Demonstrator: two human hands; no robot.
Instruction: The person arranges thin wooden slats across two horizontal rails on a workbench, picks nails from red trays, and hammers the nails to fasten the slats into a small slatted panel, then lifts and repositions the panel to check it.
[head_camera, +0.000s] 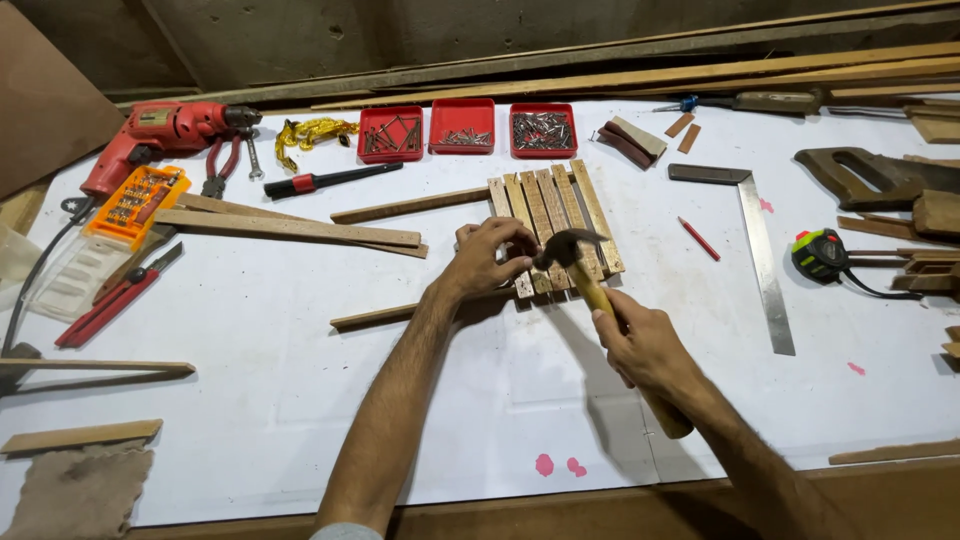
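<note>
While leaning over the white table (300, 400), gripped the hammer (572, 250) by its yellow handle with the right hand (645, 345), fist shut tight. Kept the hammer head just above the near end of the wood slats (560, 215). Pinched the left hand (490, 255) closed at the near left corner of the slats, fingertips touching the wood right beside the hammer head. Could not tell what was in the pinch; too small to see.

Looked partly done, as a guess: five slats laid side by side across two long sticks, one far stick (410, 206) and one near stick (380, 315). Could not make out any nail heads, so could not say how many slats were fixed. Seemed to have more hitting left at the near ends.

Had lots of open table on the near side and to the near left of the hands. Had less room on the right: a red pencil (699, 239) and a metal square (765, 250) near the slats, a tape measure (820, 255) further right. Had three red trays (462, 126) of nails and screws just beyond the far ends of the slats. Left a red drill (160, 135) far off to the left, well apart. Stood close to the near table edge, under both arms.
</note>
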